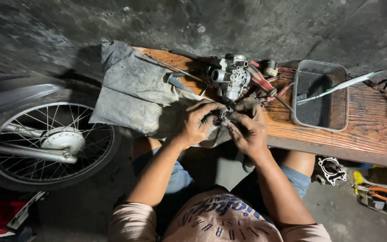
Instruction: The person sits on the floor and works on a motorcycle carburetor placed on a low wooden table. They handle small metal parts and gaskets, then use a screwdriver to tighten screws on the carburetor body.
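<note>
My left hand [199,122] and my right hand [247,127] meet over the front edge of a wooden bench [363,130]. Together they pinch a small dark metal part [224,115] between the fingertips; its shape is too small to make out. Both hands are smeared with grease. Just behind them on the bench stands a silver carburetor body [232,80]. A grey rag [135,92] lies under and to the left of my left hand, hanging over the bench end.
A grey plastic tray [342,101] with dark liquid and a brush across its rim sits at right. Red-handled tools [265,83] lie by the carburetor. A spoked motorcycle wheel [45,143] stands at left. Pliers [384,196] and an engine part [331,169] lie on the floor.
</note>
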